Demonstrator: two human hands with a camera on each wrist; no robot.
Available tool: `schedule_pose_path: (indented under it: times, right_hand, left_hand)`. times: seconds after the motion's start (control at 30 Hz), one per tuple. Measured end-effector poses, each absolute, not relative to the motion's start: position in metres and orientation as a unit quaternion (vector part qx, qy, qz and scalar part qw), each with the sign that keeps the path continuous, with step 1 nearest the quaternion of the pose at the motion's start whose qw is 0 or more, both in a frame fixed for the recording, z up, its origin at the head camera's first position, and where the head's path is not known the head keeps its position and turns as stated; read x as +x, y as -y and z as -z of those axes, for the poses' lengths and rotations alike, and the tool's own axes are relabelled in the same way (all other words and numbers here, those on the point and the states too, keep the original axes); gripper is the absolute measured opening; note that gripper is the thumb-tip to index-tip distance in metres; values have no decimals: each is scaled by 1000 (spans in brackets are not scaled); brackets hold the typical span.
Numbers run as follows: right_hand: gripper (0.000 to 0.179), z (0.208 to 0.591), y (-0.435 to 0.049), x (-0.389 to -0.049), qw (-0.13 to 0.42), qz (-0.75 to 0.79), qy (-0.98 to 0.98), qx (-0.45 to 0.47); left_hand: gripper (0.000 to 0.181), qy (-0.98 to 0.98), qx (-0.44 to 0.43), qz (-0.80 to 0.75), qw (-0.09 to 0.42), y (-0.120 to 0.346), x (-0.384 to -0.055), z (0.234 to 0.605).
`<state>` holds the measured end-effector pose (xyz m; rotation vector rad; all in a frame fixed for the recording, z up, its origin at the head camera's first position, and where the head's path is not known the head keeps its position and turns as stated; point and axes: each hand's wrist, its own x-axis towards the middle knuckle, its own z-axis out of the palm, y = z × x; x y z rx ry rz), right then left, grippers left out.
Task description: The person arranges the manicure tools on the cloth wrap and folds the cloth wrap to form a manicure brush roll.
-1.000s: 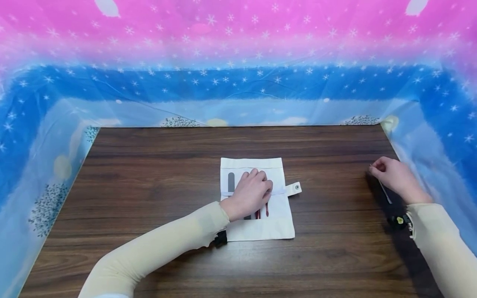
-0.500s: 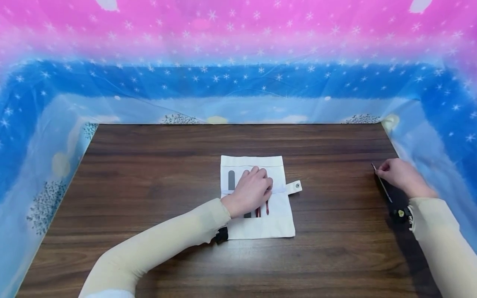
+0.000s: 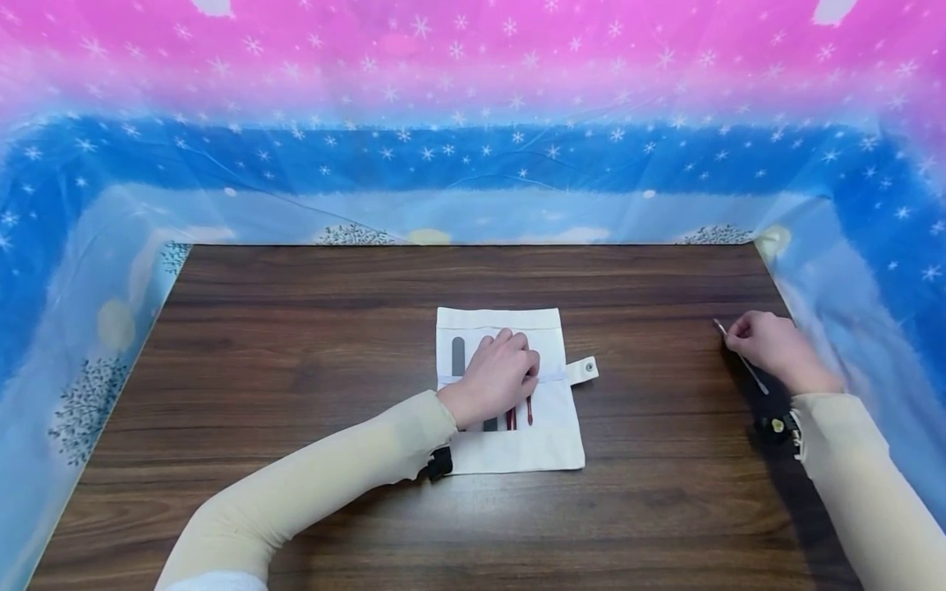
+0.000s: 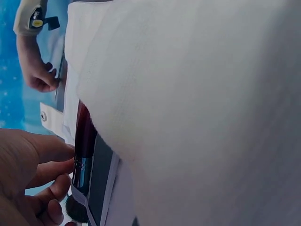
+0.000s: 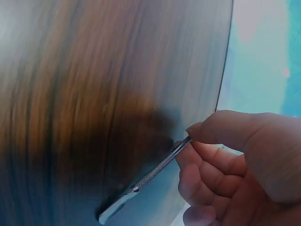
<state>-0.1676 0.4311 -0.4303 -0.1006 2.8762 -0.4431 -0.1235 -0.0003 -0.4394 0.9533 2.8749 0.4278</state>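
A white cloth pouch [image 3: 547,451] lies unfolded on the dark wood table. My left hand [image 3: 495,377] rests over its middle. In the left wrist view, that hand's thumb and curled fingers are against a makeup brush [image 4: 84,136] with a dark red handle, tucked under an elastic band [image 4: 81,196]. Far to the right, my right hand [image 3: 772,349] pinches one end of a thin metal cuticle pusher [image 5: 157,168] between thumb and forefinger. The pusher's flat end slants down close to the tabletop; whether it touches is unclear.
A dark grey flat strip [image 3: 458,357] and thin red-handled tools [image 3: 529,412] sit in the pouch. A snap tab [image 3: 582,370] sticks out at its right side. Patterned cloth [image 3: 473,164] surrounds the table's back and sides.
My right hand shifts right with the cuticle pusher, then back left, still near the table's right edge. The left hand stays in place on the pouch.
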Motion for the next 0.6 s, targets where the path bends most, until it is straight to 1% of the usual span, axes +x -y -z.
schedule_pose_path:
  times: [0.1, 0.37, 0.6]
  right_hand:
    - [19, 430, -422, -167, 111, 162, -980, -27]
    - [25, 423, -387, -164, 78, 204, -975, -42]
    - [23, 413, -353, -164, 67, 224, -970, -68]
  left_hand:
    - [9, -939, 312, -141, 44, 1, -124, 438]
    - [7, -937, 316, -146, 31, 1, -123, 438]
    - [7, -937, 316, -144, 32, 0, -124, 441]
